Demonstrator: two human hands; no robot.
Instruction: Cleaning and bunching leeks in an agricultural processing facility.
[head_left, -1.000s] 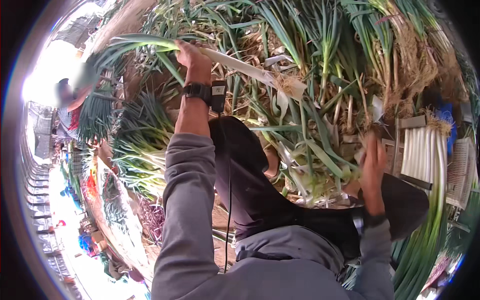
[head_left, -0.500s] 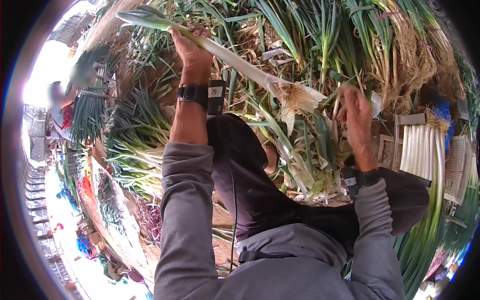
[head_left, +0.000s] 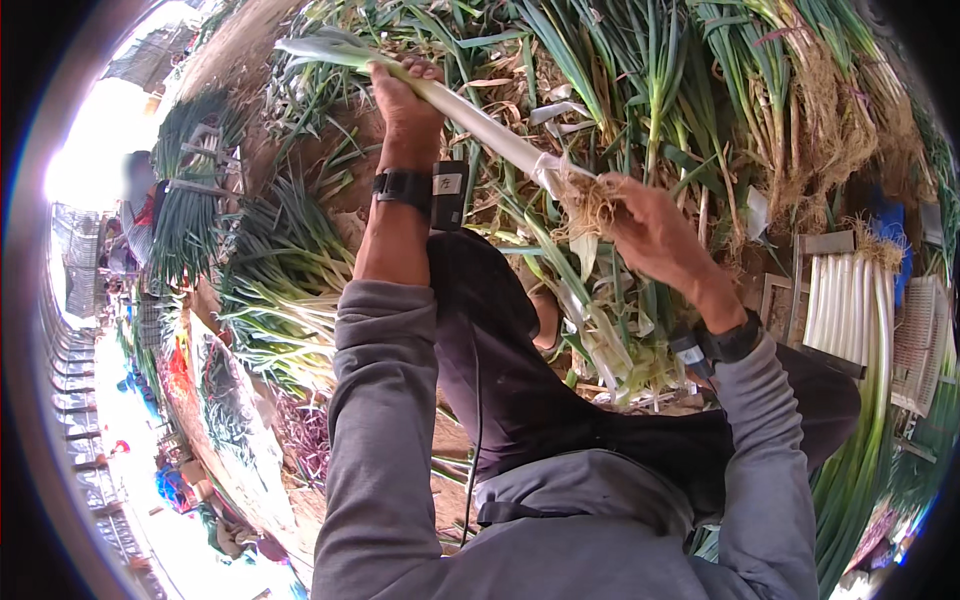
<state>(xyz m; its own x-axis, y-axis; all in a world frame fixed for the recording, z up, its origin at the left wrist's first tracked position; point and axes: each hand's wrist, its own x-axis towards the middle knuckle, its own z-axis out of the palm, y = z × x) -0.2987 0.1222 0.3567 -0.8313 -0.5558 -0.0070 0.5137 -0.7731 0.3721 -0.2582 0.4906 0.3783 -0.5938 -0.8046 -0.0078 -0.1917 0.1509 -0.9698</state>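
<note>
My left hand [head_left: 408, 105] is closed around the green upper part of a long green onion [head_left: 490, 130]. Its leafy end points to the upper left, and the white shank slopes down to the right. At the root end, my right hand [head_left: 660, 240] has its fingers closed on the brown roots and the loose outer skin there; part of the grip is hidden behind the fingers. Peeled skins and leaf scraps [head_left: 605, 350] lie on the ground below the hands, between my legs.
Green onions with dirty roots [head_left: 800, 130] lie at the upper right. A bundle of cleaned white stalks [head_left: 840, 305] rests in a metal frame [head_left: 825, 242] at the right. More green onions [head_left: 285, 300] are heaped at my left, with a person [head_left: 137, 205] beyond.
My right hand has moved left onto the root end and closed there. A skin flap that stuck out past the roots no longer shows. The left hand and onion have shifted slightly right.
</note>
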